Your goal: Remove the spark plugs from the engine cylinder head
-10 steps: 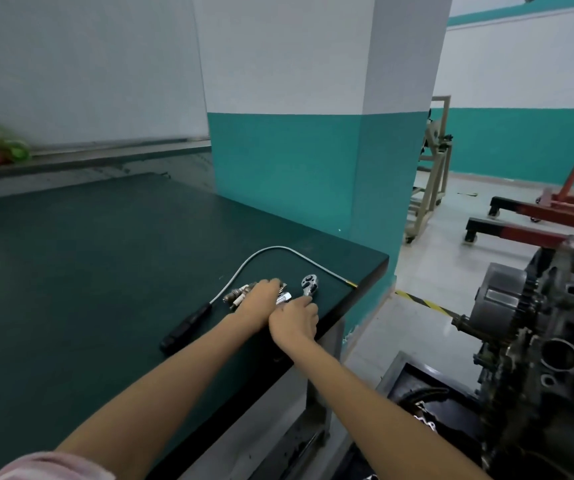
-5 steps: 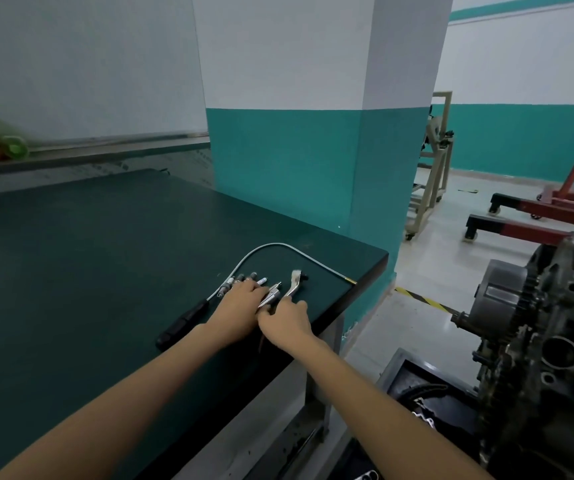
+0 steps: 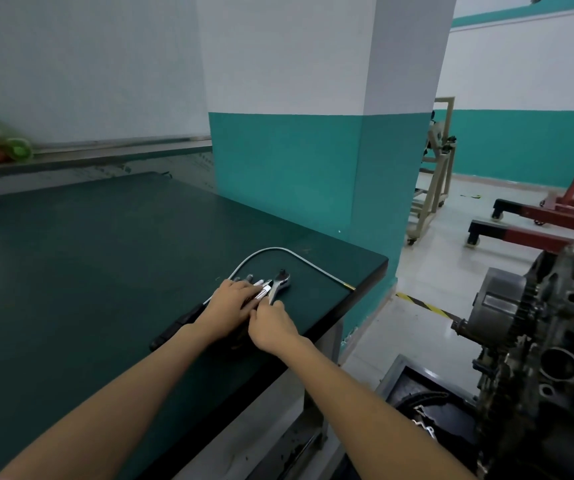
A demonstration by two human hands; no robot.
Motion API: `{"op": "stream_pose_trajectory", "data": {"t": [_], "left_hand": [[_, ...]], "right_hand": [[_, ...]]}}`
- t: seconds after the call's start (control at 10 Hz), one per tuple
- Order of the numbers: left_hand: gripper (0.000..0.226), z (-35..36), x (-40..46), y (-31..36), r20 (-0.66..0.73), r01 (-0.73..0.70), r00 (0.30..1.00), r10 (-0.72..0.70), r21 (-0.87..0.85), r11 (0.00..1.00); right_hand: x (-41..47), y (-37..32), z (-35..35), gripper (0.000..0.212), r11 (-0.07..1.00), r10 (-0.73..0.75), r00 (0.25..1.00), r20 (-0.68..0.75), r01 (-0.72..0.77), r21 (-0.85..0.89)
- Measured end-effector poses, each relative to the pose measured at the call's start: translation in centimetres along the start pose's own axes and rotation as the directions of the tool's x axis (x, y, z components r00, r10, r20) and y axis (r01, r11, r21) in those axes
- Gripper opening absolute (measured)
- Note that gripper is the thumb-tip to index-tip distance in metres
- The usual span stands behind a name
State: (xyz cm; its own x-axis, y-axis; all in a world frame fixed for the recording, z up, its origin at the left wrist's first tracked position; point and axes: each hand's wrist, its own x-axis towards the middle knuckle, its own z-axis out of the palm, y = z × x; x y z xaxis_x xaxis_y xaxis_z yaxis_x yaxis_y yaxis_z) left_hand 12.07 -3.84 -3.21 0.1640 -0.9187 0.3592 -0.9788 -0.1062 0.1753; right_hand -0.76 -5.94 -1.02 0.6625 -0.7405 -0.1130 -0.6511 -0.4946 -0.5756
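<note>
From the head camera, both my forearms reach out over the dark green workbench (image 3: 71, 271) toward its right-hand end, near the teal and white pillar (image 3: 296, 168).

My left hand (image 3: 230, 301) lies palm down on a small cluster of metal parts, fingers fairly straight and close together, pressing on them. Poking out past my fingertips are the ends of what look like spark plugs (image 3: 252, 279), lying on the bench top; how many there are I cannot tell, since my hand covers most of them. A shiny socket piece (image 3: 264, 289) shows just beyond my knuckles.

My right hand (image 3: 271, 325) sits just beside the left, touching it, with fingers curled and pinching the handle of the ratchet wrench (image 3: 278, 284). The ratchet head points away from me and rests on the bench.

A flexible silver pickup tool (image 3: 278, 250) arcs around the far side of both hands, its black handle (image 3: 178, 323) lying to the left of my left wrist and its brass tip at the bench's right edge.

The engine cylinder head (image 3: 555, 358) stands on the floor side at the lower right, well apart from the bench, with round ports and a toothed sprocket facing me. A red engine hoist (image 3: 555, 216) stands on the floor behind it.
</note>
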Motion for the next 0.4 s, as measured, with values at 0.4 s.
{"op": "stream_pose_trajectory", "data": {"t": [0.4], "left_hand": [[0.033, -2.3, -1.5, 3.8, 0.019, 0.18, 0.984, -0.179, -0.124, 0.976]], "right_hand": [[-2.1, 0.3, -0.5, 0.035, 0.989, 0.049, 0.985, -0.167, -0.025, 0.145]]}}
